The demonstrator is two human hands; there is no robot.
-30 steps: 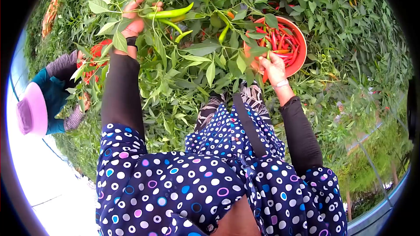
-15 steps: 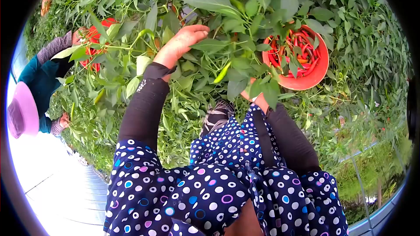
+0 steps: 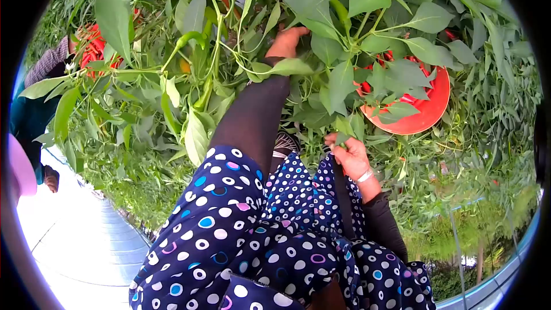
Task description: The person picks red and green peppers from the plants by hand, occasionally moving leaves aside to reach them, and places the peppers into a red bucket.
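My left hand reaches deep into the pepper plants at the upper middle, its fingers mostly hidden behind leaves. Lower and to the right, my right hand is closed near my lap, its fingertips partly behind a green leaf; what they hold, if anything, is too small to tell. A red bowl with red peppers sits above and right of my right hand, partly covered by leaves. A green pepper hangs on a stem left of my left hand.
At the left, a co-worker in a pink hat stands among the plants, near a heap of red peppers. Leafy branches cross in front of me. A patterned shoe shows below my left arm.
My left hand has moved right and deeper into the leaves. My right hand has come out from behind the foliage and moved lower. The view has shifted closer to the plants.
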